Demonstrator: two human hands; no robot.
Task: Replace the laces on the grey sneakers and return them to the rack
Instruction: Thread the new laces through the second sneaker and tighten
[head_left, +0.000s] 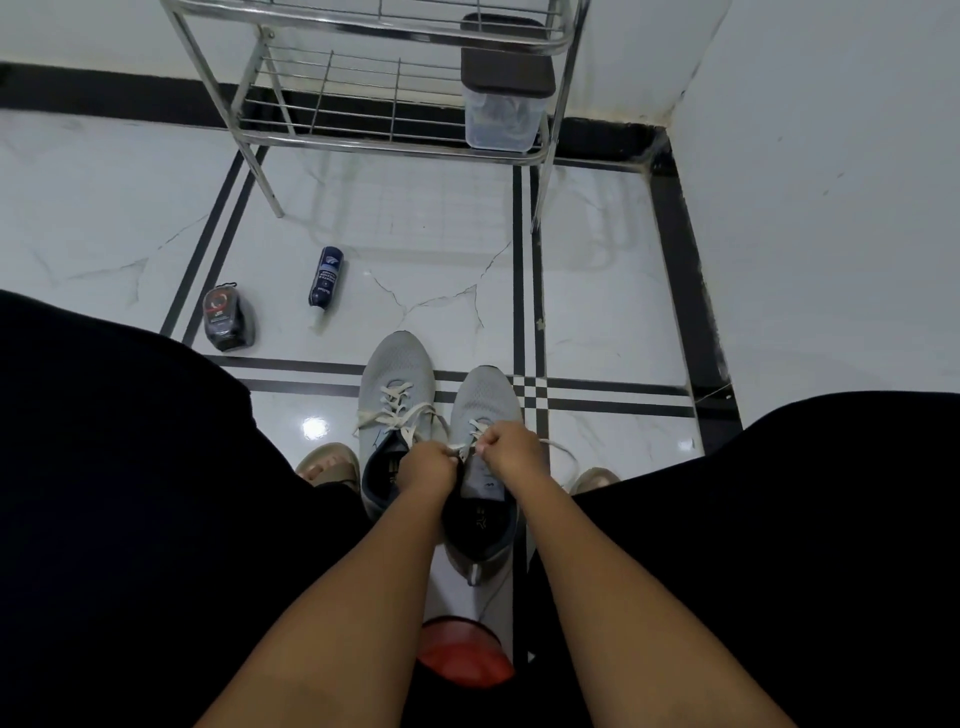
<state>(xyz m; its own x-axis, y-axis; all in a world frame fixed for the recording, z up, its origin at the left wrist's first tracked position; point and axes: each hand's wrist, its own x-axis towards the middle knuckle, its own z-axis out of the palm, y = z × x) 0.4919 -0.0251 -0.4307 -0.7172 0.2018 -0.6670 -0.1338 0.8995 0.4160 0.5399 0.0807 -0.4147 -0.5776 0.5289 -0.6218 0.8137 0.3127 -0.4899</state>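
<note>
Two grey sneakers stand side by side on the floor between my knees, toes pointing away from me. The left sneaker (396, 374) carries a loosely threaded white lace (392, 410). Over the right sneaker (483, 400) both my hands work at the lace (561, 452). My left hand (428, 465) pinches one strand near the tongue. My right hand (511, 449) pinches the other strand, whose free end loops out to the right. The metal shoe rack (395, 130) stands ahead against the wall.
A clear plastic box with a dark lid (504, 104) sits on the rack's lower shelf. A dark bottle (324, 278) and a black pouch (226, 319) lie on the floor to the left. A red stool edge (462, 654) shows below me. White walls close the corner on the right.
</note>
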